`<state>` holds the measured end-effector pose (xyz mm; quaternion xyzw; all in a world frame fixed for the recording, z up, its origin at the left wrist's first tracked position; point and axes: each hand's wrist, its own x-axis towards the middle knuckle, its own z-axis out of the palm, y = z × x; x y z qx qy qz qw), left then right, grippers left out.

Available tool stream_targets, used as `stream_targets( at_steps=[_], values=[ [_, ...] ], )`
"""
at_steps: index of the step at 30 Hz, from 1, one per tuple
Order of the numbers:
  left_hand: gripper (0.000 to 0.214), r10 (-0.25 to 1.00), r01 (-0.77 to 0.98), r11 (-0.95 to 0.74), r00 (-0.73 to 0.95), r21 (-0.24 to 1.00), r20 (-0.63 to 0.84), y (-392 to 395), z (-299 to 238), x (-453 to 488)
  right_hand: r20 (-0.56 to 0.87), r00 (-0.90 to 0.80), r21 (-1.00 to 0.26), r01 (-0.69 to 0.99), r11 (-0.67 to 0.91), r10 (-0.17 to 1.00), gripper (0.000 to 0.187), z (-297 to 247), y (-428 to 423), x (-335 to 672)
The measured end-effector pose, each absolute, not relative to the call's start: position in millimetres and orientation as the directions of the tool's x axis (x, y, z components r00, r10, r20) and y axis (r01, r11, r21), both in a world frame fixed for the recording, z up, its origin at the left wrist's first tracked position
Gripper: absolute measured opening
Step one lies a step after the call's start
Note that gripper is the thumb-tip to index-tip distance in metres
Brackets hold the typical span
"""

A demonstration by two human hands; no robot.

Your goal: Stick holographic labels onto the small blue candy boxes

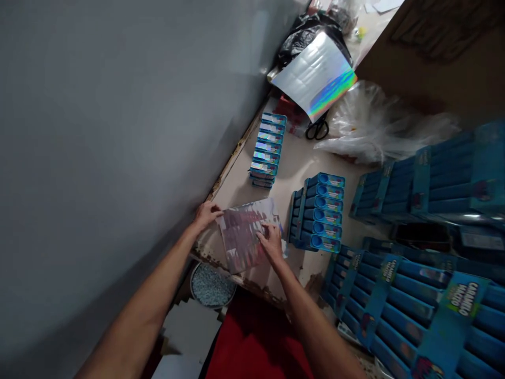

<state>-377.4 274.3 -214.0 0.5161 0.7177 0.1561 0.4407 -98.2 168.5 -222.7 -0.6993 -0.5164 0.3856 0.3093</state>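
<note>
A shiny silver sheet (246,237) with rows of reflective strips lies at the near end of the table. My left hand (207,215) pinches its upper left corner between thumb and fingers. Over the sheet's right part is my right hand (271,242), its thumb and index finger bent toward each other; whatever is between them is too small to make out. Beyond the sheet stands a row of small blue boxes (268,147) with shiny strips on their ends. To the right sits a banded stack of blue boxes (329,213) with round marks on their ends.
Larger stacks of blue boxes (410,300) crowd the right side. At the back are a rainbow-shining silver sheet (315,73), black-handled scissors (317,129), clear plastic (366,126) and a black bag (303,37). A grey wall (118,105) borders the left; a round container (213,284) stands below the edge.
</note>
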Motion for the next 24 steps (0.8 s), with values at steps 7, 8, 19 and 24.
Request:
stream_targets(
  at_steps=[7, 8, 19, 24],
  values=[
    [0.039, 0.869, 0.363, 0.487, -0.105, 0.795, -0.484, 250, -186, -365, -0.010, -0.254, -0.675, 0.715, 0.180, 0.967, 0.038, -171, 220, -139],
    [0.040, 0.864, 0.315, 0.499, -0.112, 0.807, -0.490, 247, -184, -364, -0.003, -0.340, -0.630, 0.731, 0.262, 0.940, 0.040, -164, 226, -151],
    [0.028, 0.745, 0.199, 0.664, -0.251, 0.720, -0.618, 237, -173, -354, 0.028, -0.582, -0.534, 0.678, 0.505, 0.812, 0.052, -181, 211, -179],
    [0.022, 0.774, 0.224, 0.630, -0.257, 0.744, -0.579, 233, -168, -357, 0.005, -0.549, -0.544, 0.700, 0.463, 0.836, 0.041, -170, 195, -174]
  ],
)
